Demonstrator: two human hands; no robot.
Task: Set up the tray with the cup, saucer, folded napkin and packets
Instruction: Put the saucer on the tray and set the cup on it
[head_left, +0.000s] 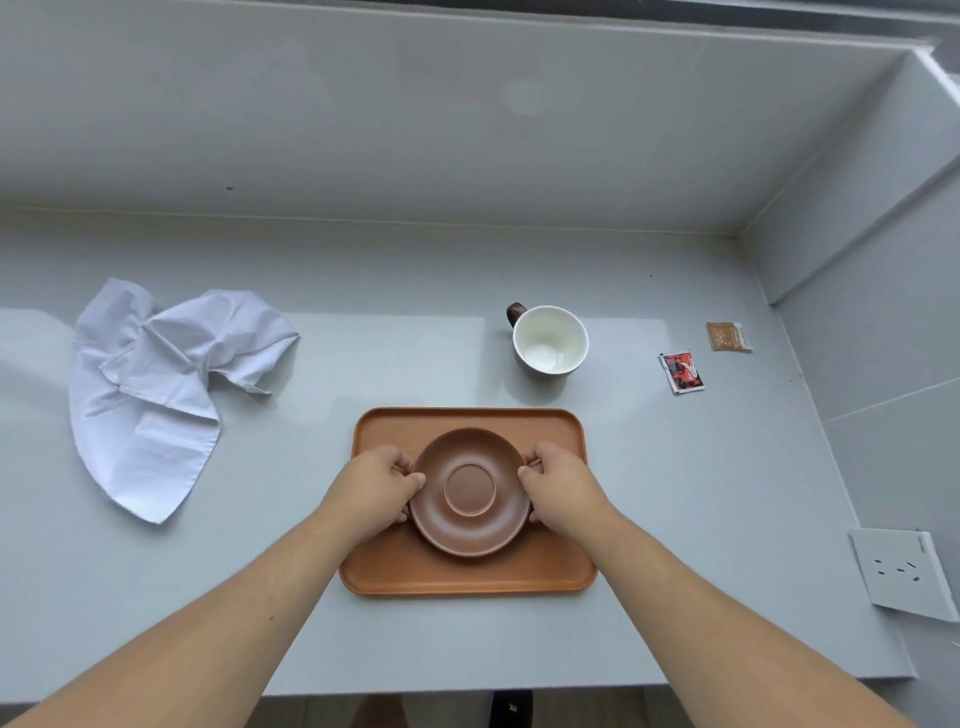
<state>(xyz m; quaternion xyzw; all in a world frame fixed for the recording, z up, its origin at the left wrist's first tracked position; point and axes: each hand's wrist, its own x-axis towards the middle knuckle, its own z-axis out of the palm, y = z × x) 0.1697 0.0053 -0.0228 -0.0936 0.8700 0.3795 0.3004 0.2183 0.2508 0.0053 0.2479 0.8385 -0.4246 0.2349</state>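
Note:
A brown saucer (470, 491) rests in the middle of an orange tray (467, 577) near the counter's front edge. My left hand (376, 488) grips the saucer's left rim and my right hand (558, 486) grips its right rim. Behind the tray stands a cup (549, 340), white inside, its dark handle pointing back left. A crumpled white napkin (150, 384) lies unfolded at the left. A red packet (681, 372) and a tan packet (728, 336) lie to the right of the cup.
The grey counter (675, 519) ends at a back wall (415, 130) and a right side wall (883, 260). A white socket plate (901, 574) sits on the right wall low down. The counter's front edge runs just below the tray.

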